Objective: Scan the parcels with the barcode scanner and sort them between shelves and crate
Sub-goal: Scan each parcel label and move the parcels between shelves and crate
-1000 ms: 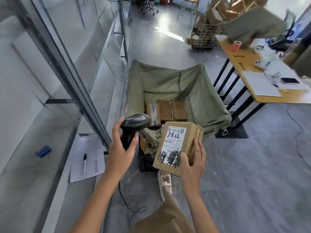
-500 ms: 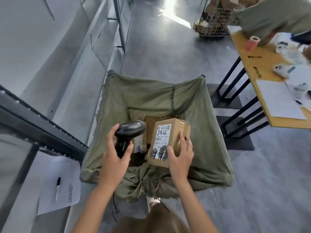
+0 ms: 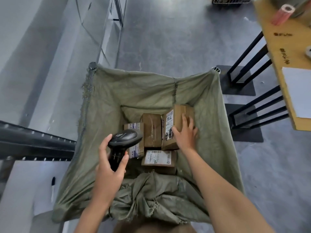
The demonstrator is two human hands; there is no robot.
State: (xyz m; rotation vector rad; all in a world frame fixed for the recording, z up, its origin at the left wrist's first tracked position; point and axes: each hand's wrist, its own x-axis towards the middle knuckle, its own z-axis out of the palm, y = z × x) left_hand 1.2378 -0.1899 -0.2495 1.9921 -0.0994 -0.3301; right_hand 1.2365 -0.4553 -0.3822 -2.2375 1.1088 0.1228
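My left hand (image 3: 109, 167) grips the black barcode scanner (image 3: 123, 145) over the near left of the crate lined with green sacking (image 3: 104, 115). My right hand (image 3: 184, 133) holds a brown parcel with a handwritten white label (image 3: 178, 118), which stands on edge low inside the crate at its right. Beside it lie a taped brown parcel (image 3: 151, 130), a parcel with a purple-printed label (image 3: 134, 130) partly hidden by the scanner, and a flat parcel with a barcode label (image 3: 158, 158).
A metal shelf unit (image 3: 33, 143) runs along the left, with a white sheet (image 3: 33, 182) and a pen (image 3: 53, 187) on its lower board. A wooden table on black legs (image 3: 276, 39) stands at the right, carrying a red roll (image 3: 282, 14) and paper (image 3: 297, 91).
My right hand has lowered the labelled parcel from chest height down into the crate, setting it among the others. My view has tilted down over the crate. The scanner stays in my left hand.
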